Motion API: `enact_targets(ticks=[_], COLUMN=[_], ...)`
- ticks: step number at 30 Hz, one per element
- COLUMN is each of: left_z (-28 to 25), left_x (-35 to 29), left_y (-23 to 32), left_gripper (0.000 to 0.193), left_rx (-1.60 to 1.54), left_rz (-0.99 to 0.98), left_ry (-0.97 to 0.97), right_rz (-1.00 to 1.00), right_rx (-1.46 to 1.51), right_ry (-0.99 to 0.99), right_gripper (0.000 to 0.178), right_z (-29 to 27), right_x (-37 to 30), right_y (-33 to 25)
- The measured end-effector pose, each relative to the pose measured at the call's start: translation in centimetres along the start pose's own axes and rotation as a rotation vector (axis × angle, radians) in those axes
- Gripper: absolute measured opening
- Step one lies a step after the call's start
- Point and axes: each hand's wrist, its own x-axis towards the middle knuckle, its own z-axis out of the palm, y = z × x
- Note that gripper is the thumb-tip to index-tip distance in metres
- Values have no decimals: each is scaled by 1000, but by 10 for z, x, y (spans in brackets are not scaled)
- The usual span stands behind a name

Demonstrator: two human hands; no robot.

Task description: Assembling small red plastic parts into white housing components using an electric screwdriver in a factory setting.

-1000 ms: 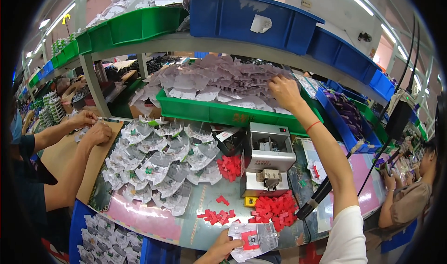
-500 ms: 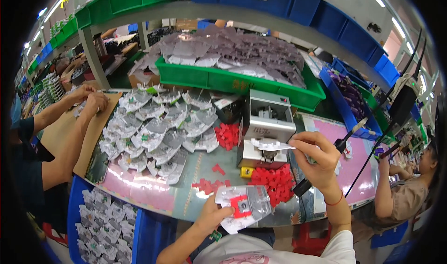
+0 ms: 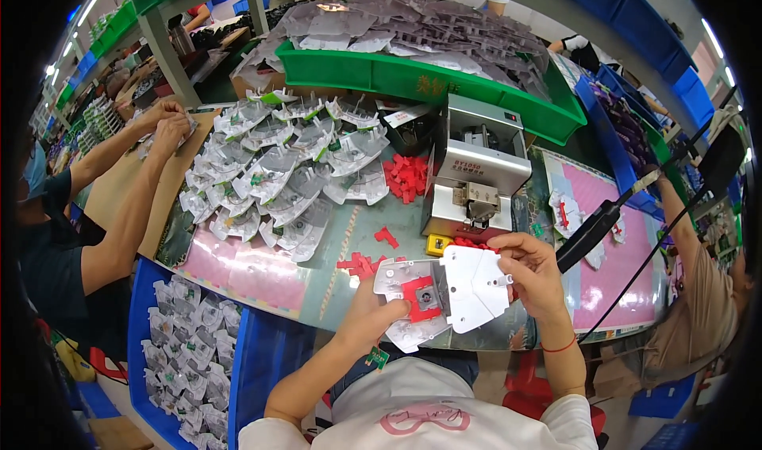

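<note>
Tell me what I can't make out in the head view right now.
All in the head view:
Left hand: most fingers, hidden under the housing.
Housing's right part: covered by the white panel.
Extent of the red pieces beside the yellow block: blocked by panel and right hand.
Whatever the co-worker's hands hold: too small.

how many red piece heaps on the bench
3: upper heap left of the silver machine, lower heap by the left hand, third heap partly behind the white panel; others may be hidden.
</note>
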Motion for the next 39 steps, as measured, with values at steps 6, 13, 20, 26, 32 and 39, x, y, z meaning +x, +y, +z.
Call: enact_targets(ticks=[6, 13, 20, 26, 32, 39], left_z=[8, 10, 16, 25, 33, 30], left_x=[5, 13, 19, 18, 19, 19], left_y=[-1, -5, 0, 6, 16, 15], left_gripper=[38, 42, 43, 42, 42, 41], left_rx=[15, -9, 0, -14, 1, 6], left_rz=[-48, -55, -96, -110, -136, -49], left_ry=[29, -2, -45, -30, -85, -167], right_rz=[113, 189, -363, -559, -660, -723], right_rx=[2, -38, -704, -1128, -1166, -1141], right_ry=[-51, -58, 47, -95, -18, -13], right_gripper=[22, 20, 19, 22, 22, 22], right_z=[5, -2, -6, 4, 1, 2], right_x=[1, 4, -2, -13, -19, -21], right_y=[1, 3, -1, -15, -6, -8])
